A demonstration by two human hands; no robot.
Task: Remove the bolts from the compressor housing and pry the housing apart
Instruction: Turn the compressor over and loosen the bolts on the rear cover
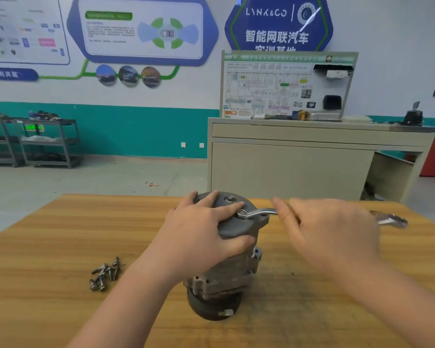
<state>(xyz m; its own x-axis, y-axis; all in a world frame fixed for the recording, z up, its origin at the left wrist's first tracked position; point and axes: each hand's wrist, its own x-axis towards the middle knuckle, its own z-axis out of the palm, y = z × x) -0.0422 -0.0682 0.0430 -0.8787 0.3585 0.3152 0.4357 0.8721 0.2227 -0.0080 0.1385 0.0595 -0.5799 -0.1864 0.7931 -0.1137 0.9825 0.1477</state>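
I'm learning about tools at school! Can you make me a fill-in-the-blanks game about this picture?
1. The left hand rests on top of the ____.
2. The right hand holds a shiny ____.
3. The loose bolts lie on the wooden ____.
4. The bolts lie to the ____ of the compressor.

Missing words: compressor, wrench, table, left.
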